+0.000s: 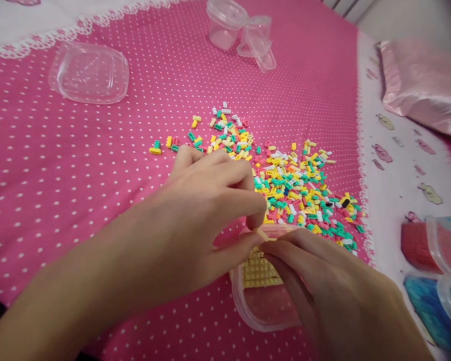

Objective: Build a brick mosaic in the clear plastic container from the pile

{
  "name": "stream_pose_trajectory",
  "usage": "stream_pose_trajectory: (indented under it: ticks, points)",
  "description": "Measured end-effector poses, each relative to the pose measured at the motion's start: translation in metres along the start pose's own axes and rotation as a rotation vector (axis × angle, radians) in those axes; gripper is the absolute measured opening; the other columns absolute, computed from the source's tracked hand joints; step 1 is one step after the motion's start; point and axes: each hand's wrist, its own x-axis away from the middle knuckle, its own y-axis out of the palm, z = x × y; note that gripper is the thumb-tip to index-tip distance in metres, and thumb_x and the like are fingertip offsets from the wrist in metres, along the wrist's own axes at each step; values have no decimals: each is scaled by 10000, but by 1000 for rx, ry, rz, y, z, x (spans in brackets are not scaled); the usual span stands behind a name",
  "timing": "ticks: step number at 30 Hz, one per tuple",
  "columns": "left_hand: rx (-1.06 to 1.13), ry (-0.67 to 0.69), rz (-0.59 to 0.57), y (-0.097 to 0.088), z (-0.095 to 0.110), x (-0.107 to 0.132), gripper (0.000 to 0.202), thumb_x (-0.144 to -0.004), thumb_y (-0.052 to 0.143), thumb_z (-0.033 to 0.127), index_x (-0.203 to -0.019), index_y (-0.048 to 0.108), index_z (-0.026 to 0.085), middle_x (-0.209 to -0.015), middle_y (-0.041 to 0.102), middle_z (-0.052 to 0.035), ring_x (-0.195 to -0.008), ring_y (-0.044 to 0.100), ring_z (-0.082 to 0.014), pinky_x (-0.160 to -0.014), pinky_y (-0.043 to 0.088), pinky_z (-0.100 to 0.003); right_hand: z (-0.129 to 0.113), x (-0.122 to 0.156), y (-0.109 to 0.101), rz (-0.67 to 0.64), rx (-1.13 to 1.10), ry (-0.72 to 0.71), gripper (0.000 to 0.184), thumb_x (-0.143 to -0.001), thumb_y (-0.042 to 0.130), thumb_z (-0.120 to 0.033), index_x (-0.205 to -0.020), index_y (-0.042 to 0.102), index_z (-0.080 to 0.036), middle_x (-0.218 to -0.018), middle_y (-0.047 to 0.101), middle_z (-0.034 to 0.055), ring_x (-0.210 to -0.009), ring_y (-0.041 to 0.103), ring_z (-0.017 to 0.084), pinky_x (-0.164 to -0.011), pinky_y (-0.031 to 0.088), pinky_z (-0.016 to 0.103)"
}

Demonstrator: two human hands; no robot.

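Observation:
My left hand (214, 205) is closed in a pinch, with a small pale yellow toy brick (262, 233) between thumb and index finger. Close against it, my right hand (323, 281) has thumb and fingertips pressed together; what they grip is hidden. Below the fingertips lies a pale yellow studded panel of toy bricks (258, 272), partly covered by my right hand. It rests in or on a clear plastic container (244, 316), whose right side my right hand covers.
A spread of loose toy bricks (285, 185) in several colours lies beyond my hands on the pink dotted cloth (154, 65). A clear lid (90, 73) is at left, clear tubs (225, 30) at the back. Red (421, 245) and blue (424, 306) filled containers and a pink pillow (424, 87) are right.

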Motion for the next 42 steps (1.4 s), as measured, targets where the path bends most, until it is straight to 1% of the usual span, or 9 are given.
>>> stream_pose_trajectory:
  ticks: [6,9,14,23,28,31,37,40,42]
  points:
    - [13,17,7,-1,1,1,188,-942,579,237,-758,618,226,-927,616,16,-894,503,-184,-816,295,-377,6,0,-8,-25,-40,-6,336,-955,428,-136,-1086,699,-286,-1038,758,23,-777,742,206,-562,583,329]
    - [25,43,28,1,6,0,154,-937,605,230,-785,626,232,-935,615,27,-897,502,-179,-803,276,-372,7,-2,-19,72,-106,33,305,-965,449,-145,-1062,697,-293,-1011,772,-14,-755,741,149,-531,538,248]
    - [35,72,89,7,11,-4,131,-942,610,210,-843,676,265,-933,624,29,-892,504,-180,-786,263,-365,4,-8,-33,234,-252,179,200,-968,542,-204,-1027,692,-322,-954,785,-63,-804,743,133,-693,552,214]
    - [-89,99,54,11,10,-11,119,-930,638,258,-832,702,279,-870,623,21,-847,500,-195,-755,270,-354,7,-16,-24,225,-342,160,175,-885,602,-160,-845,723,-280,-778,760,-71,-613,682,123,-494,359,275]
    - [-113,87,30,13,12,-11,125,-936,638,241,-837,708,273,-885,633,17,-853,517,-197,-751,269,-350,6,-14,-21,196,-301,176,168,-884,577,-175,-790,697,-246,-774,744,-44,-563,619,118,-503,335,285]
    - [-141,71,17,9,11,-9,118,-956,622,337,-899,717,297,-906,629,15,-858,522,-201,-750,285,-349,9,-12,-20,178,-213,179,137,-866,578,-175,-818,683,-247,-732,711,-40,-573,601,138,-515,320,305]
    - [-221,134,14,-7,9,5,415,-1018,427,558,-911,731,297,-1132,521,14,-1082,456,-240,-982,338,-431,17,-7,-16,102,-83,75,108,-861,595,-177,-797,603,-264,-717,642,-20,-631,561,214,-598,300,350]
    - [-260,180,-42,-5,10,11,380,-1002,459,553,-898,732,309,-1237,492,24,-1171,426,-274,-1040,319,-495,13,-8,-15,62,-117,44,155,-812,613,-126,-753,571,-262,-688,612,-25,-609,547,220,-636,308,366]
    - [-269,171,-34,1,10,12,345,-995,488,513,-841,727,317,-1176,522,3,-1106,441,-271,-1032,307,-514,8,-11,-14,61,-137,54,198,-769,620,-81,-706,563,-260,-659,610,-25,-581,543,222,-632,307,374]
